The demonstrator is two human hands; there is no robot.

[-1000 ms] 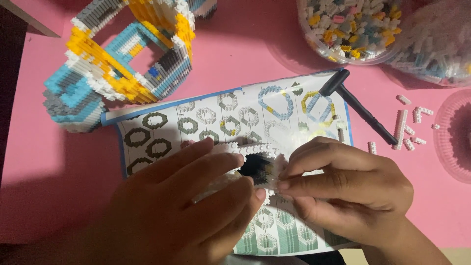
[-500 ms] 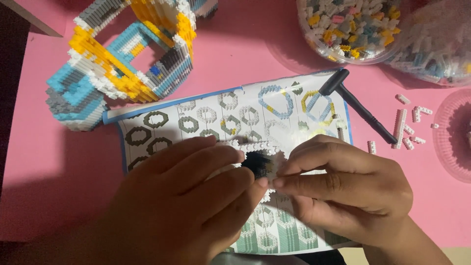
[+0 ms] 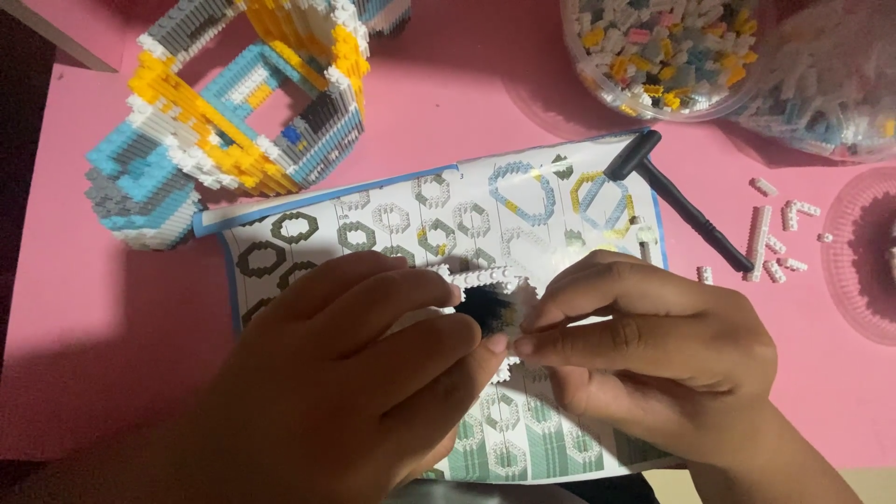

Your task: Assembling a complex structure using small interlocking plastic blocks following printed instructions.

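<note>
Pink tabletop (image 3: 75,373) under me, both hands, left (image 3: 345,392) and right (image 3: 653,364), pinch a light, crumbly brick ring (image 3: 485,280); I'd grip its edges.

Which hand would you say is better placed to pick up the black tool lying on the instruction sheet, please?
Probably the right hand: the black tool lies just above it, while the left hand is farther away, gripping the small brick piece.
</note>
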